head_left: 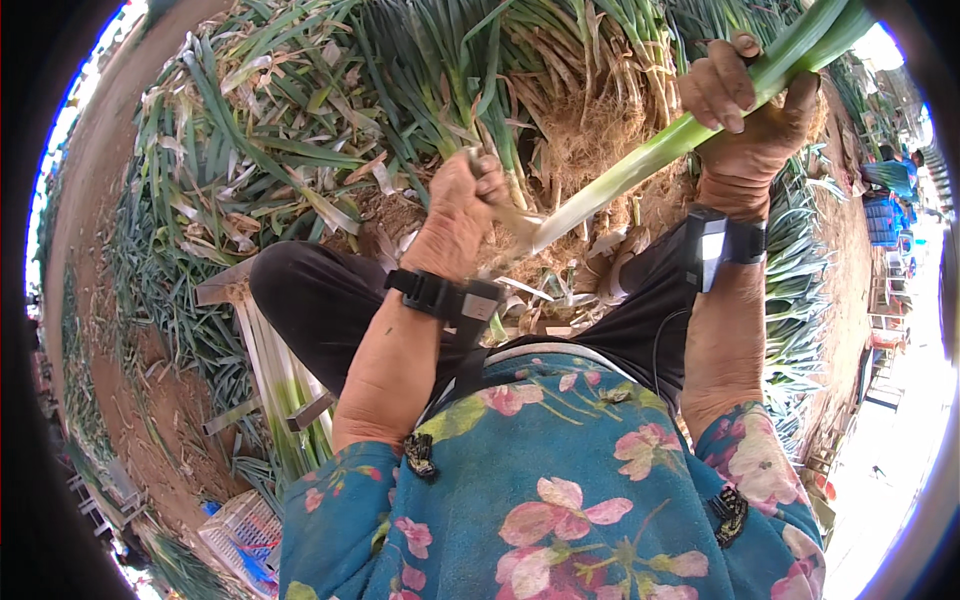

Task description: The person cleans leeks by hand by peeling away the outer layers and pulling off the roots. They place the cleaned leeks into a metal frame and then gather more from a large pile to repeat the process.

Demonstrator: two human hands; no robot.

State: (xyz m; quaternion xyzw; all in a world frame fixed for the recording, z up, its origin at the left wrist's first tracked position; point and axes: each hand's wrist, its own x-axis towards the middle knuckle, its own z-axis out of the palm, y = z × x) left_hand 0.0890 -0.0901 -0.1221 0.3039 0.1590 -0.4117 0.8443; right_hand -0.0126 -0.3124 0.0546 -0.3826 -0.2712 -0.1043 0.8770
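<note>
A long leek (640, 170) slants across in front of me, its green leaves at the upper right and its white root end toward the middle. My right hand (745, 110) grips it around the upper stem, where white turns to green. My left hand (465, 195) is closed beside the root end. Between that hand and the root end runs a pale, blurred strip; what the fingers hold is not clear. Unpeeled leeks with brown, stringy roots (605, 130) are heaped just beyond my hands.
Stripped leaves (250, 150) cover the ground at the left. Cleaned white leeks (285, 390) lie beside my left thigh, next to a metal frame (225, 285). A row of leeks (800, 270) stretches along the right. A white plastic basket (240, 530) stands at the lower left.
</note>
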